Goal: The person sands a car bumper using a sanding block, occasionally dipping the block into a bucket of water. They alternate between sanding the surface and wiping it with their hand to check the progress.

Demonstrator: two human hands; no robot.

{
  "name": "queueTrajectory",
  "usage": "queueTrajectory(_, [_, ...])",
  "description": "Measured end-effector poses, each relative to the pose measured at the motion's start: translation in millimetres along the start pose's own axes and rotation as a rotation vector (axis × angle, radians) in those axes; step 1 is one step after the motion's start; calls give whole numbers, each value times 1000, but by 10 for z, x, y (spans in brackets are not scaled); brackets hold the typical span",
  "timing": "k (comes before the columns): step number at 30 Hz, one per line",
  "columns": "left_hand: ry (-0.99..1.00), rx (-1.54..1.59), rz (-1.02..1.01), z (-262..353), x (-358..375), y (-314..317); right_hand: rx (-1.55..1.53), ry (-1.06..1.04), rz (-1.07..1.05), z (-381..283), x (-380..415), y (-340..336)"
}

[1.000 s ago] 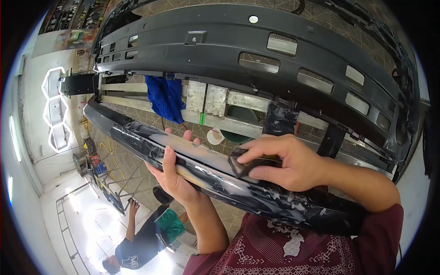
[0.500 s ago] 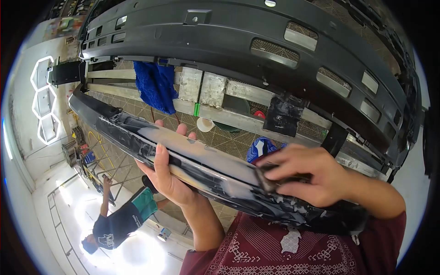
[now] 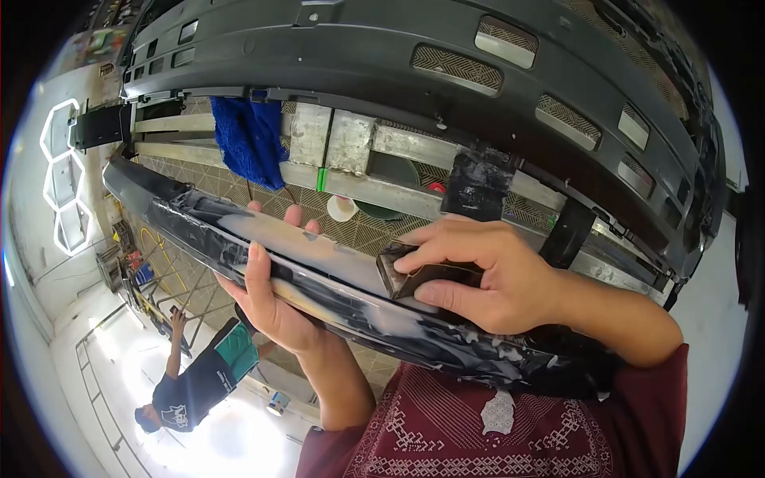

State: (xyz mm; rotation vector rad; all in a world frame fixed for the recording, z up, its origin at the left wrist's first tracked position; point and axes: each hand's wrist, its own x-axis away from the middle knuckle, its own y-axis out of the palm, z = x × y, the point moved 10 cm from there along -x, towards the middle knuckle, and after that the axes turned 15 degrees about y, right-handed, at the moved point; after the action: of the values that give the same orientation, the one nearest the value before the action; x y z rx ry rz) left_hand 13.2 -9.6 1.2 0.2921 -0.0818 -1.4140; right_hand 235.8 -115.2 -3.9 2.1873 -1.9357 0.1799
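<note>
A long curved black car bumper trim [image 3: 362,267] with beige and grey filler patches runs slantwise across the view, its lower right end against the maroon shirt. My left hand [image 3: 275,307] grips its middle from below, thumb over the near edge and fingertips showing beyond the far edge. In my right hand [image 3: 486,271] is a dark brown sanding block [image 3: 394,267], pinched between thumb and fingers. The block's face rests on the filled upper surface of the trim. Part of the block is hidden under my fingers.
A large dark bumper [image 3: 351,60] with slots lies across a metal frame [image 3: 299,174] beyond the trim. A blue cloth [image 3: 247,139] hangs from the frame. A white cup [image 3: 343,209] stands on the patterned floor. Another person [image 3: 195,382] is at the lower left.
My right hand has slid the sanding block leftward along the trim. My left hand keeps the same hold. The whole view has shifted slightly.
</note>
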Motion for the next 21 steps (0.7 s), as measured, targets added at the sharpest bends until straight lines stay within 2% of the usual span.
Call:
queueTrajectory(3, [21,-18,7,33,-23,29,33,0,-42,-50,210,-80])
queueTrajectory(5, [45,-28,46,30,-19,-15,-17,115,-16,54,380,-173])
queueTrajectory(7, [-6,-8,23,-18,0,-43,49,52,9,-30,166,-92])
queueTrajectory(9, [4,1,12,-11,5,-10,-13,26,29,16,27,-30])
queueTrajectory(14, [20,-8,47,-9,-14,-50,42,69,-9,20,248,-168])
queueTrajectory(16, [-81,73,77,-127,9,-124,25,69,17,46,123,-69])
queueTrajectory(19, [21,-7,-14,0,-32,-10,13,103,23,52,98,-80])
queueTrajectory(21, [18,-14,-1,19,-41,19,26,73,-4,62,212,-146])
